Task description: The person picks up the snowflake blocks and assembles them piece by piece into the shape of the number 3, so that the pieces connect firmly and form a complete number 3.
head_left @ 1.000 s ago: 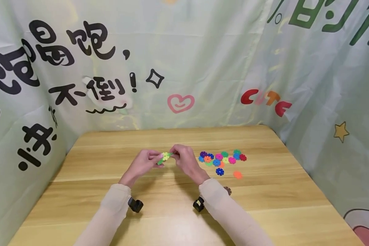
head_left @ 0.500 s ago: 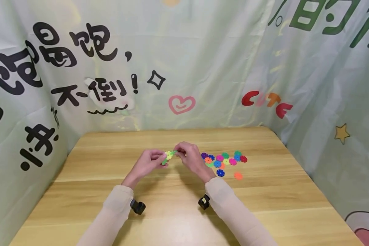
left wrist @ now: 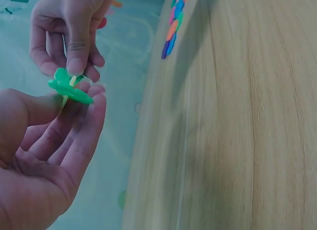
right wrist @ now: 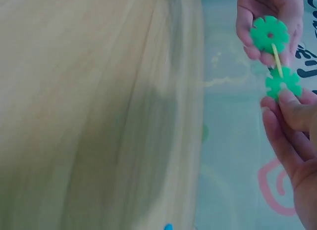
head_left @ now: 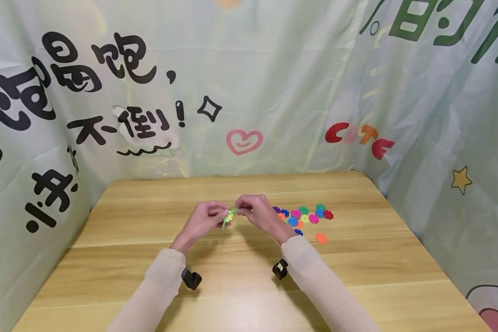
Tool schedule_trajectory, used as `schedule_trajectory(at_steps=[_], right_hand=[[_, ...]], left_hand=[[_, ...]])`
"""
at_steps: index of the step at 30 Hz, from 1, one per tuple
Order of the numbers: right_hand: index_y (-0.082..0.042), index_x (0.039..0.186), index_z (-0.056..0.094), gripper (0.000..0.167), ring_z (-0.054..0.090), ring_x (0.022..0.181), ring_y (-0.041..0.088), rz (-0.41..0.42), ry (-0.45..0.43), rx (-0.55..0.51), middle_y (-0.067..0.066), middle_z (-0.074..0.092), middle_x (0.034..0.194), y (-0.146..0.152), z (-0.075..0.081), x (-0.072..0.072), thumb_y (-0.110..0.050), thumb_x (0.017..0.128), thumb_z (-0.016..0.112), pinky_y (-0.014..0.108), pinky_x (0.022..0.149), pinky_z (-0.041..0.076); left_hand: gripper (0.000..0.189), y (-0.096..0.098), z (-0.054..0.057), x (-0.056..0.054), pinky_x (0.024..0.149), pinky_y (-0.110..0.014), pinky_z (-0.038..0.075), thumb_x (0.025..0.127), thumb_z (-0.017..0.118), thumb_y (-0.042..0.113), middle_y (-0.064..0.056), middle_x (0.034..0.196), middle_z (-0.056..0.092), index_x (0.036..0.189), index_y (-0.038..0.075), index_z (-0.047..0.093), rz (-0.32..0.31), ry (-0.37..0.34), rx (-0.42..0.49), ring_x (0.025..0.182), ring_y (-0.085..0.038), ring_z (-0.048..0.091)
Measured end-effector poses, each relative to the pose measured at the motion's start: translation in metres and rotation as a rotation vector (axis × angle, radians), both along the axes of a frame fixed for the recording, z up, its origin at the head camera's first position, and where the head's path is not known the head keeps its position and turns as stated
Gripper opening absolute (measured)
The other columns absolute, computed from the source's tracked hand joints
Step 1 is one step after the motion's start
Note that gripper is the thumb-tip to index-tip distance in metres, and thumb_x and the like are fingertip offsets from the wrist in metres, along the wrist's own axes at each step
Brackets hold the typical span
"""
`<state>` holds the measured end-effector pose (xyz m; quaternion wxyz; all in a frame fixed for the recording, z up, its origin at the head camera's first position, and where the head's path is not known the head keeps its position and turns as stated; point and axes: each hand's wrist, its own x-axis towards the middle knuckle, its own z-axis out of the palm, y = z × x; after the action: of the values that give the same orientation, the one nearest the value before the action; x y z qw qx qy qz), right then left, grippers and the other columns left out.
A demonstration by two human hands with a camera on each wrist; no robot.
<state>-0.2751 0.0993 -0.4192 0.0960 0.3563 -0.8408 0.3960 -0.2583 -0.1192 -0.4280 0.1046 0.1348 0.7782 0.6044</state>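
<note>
Above the middle of the table, both hands hold a small chain of notched snowflake discs. A yellow disc (right wrist: 277, 61), seen edge-on in the right wrist view, is slotted between a green disc (right wrist: 269, 34) at the left hand and another green disc (right wrist: 283, 84) at the right hand. My left hand (head_left: 204, 220) pinches its end of the chain between thumb and fingers. My right hand (head_left: 260, 213) pinches the second green disc by its edge. In the left wrist view, green discs (left wrist: 69, 90) overlap between the two hands' fingertips.
Loose snowflake discs in several colours lie to the right of my right hand, among them a red disc (head_left: 328, 215) and a pink disc (head_left: 313, 219). An orange disc (head_left: 321, 238) lies nearer. A printed cloth (head_left: 274, 92) hangs behind the wooden table (head_left: 149, 193).
Both hands have shifted slightly right with the joined discs. The chain has turned, its yellow disc now showing less of its face. My right forearm now covers the brown disc seen earlier.
</note>
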Motion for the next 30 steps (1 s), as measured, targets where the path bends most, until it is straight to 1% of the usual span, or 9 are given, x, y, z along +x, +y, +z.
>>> schedule_trajectory(at_steps=[3, 6, 9, 11, 14, 18, 21, 24, 30], right_hand=[[-0.001, 0.104, 0.073, 0.014, 0.077, 0.087, 0.028, -0.038, -0.083, 0.001, 0.016, 0.077, 0.098, 0.009, 0.003, -0.005, 0.007, 0.094, 0.069, 0.021, 0.073, 0.061], [0.0, 0.106, 0.073, 0.014, 0.076, 0.086, 0.031, -0.142, -0.131, 0.02, 0.019, 0.077, 0.099, 0.022, 0.006, -0.013, 0.007, 0.096, 0.066, 0.027, 0.072, 0.062], [-0.002, 0.102, 0.075, 0.011, 0.074, 0.085, 0.028, -0.241, -0.138, 0.134, 0.017, 0.077, 0.097, 0.036, 0.008, -0.02, 0.003, 0.096, 0.067, 0.033, 0.075, 0.062], [-0.002, 0.102, 0.076, 0.011, 0.073, 0.088, 0.026, -0.268, -0.155, 0.239, 0.015, 0.077, 0.097, 0.044, 0.007, -0.023, 0.002, 0.096, 0.067, 0.036, 0.079, 0.062], [-0.001, 0.104, 0.076, 0.012, 0.071, 0.096, 0.027, -0.27, -0.207, 0.387, 0.014, 0.076, 0.102, 0.055, 0.003, -0.026, 0.001, 0.095, 0.069, 0.04, 0.087, 0.061], [-0.003, 0.109, 0.075, 0.017, 0.068, 0.105, 0.03, -0.302, -0.275, 0.513, 0.015, 0.074, 0.111, 0.067, -0.002, -0.025, 0.0, 0.093, 0.072, 0.045, 0.092, 0.059], [-0.006, 0.11, 0.074, 0.02, 0.068, 0.102, 0.029, -0.347, -0.314, 0.55, 0.013, 0.074, 0.114, 0.073, -0.004, -0.023, -0.003, 0.091, 0.076, 0.048, 0.091, 0.059], [-0.007, 0.108, 0.074, 0.02, 0.066, 0.096, 0.026, -0.355, -0.339, 0.571, 0.01, 0.074, 0.111, 0.076, -0.005, -0.02, -0.006, 0.089, 0.079, 0.047, 0.089, 0.058], [-0.008, 0.094, 0.073, 0.01, 0.058, 0.077, 0.019, -0.323, -0.352, 0.54, 0.006, 0.071, 0.091, 0.08, -0.008, -0.02, -0.006, 0.088, 0.081, 0.033, 0.071, 0.051]], left_hand=[[0.021, 0.0, -0.001, 0.002, 0.079, -0.039, 0.065, 0.103, 0.062, 0.008, -0.022, 0.101, 0.078, 0.119, -0.005, 0.068, 0.037, -0.01, -0.005, 0.083, -0.024, 0.077], [0.019, -0.002, -0.001, 0.003, 0.081, -0.044, 0.065, 0.102, 0.063, 0.007, -0.022, 0.102, 0.078, 0.117, -0.004, 0.068, 0.059, -0.031, -0.009, 0.089, -0.034, 0.077], [0.019, -0.004, -0.002, 0.003, 0.083, -0.045, 0.064, 0.102, 0.063, 0.006, -0.024, 0.105, 0.077, 0.117, -0.004, 0.067, 0.067, -0.051, -0.006, 0.094, -0.039, 0.076], [0.019, -0.007, -0.003, 0.004, 0.083, -0.045, 0.064, 0.102, 0.063, 0.005, -0.025, 0.107, 0.076, 0.118, -0.005, 0.067, 0.068, -0.055, 0.001, 0.095, -0.04, 0.075], [0.018, -0.011, -0.006, 0.006, 0.082, -0.045, 0.065, 0.102, 0.062, 0.004, -0.027, 0.106, 0.076, 0.117, -0.006, 0.066, 0.079, -0.061, 0.009, 0.093, -0.04, 0.076], [0.018, -0.013, -0.011, 0.009, 0.081, -0.043, 0.065, 0.101, 0.063, 0.003, -0.026, 0.105, 0.076, 0.116, -0.007, 0.066, 0.079, -0.064, 0.003, 0.091, -0.036, 0.077], [0.02, -0.012, -0.013, 0.009, 0.079, -0.04, 0.065, 0.101, 0.064, 0.005, -0.024, 0.105, 0.077, 0.118, -0.006, 0.066, 0.071, -0.05, -0.018, 0.092, -0.035, 0.077], [0.02, -0.011, -0.014, 0.01, 0.078, -0.039, 0.065, 0.101, 0.065, 0.006, -0.023, 0.103, 0.077, 0.118, -0.005, 0.067, 0.075, -0.032, -0.033, 0.092, -0.036, 0.077], [0.019, -0.009, -0.014, 0.01, 0.077, -0.039, 0.065, 0.1, 0.064, 0.004, -0.021, 0.101, 0.078, 0.116, -0.007, 0.067, 0.058, -0.014, -0.035, 0.085, -0.026, 0.078]])
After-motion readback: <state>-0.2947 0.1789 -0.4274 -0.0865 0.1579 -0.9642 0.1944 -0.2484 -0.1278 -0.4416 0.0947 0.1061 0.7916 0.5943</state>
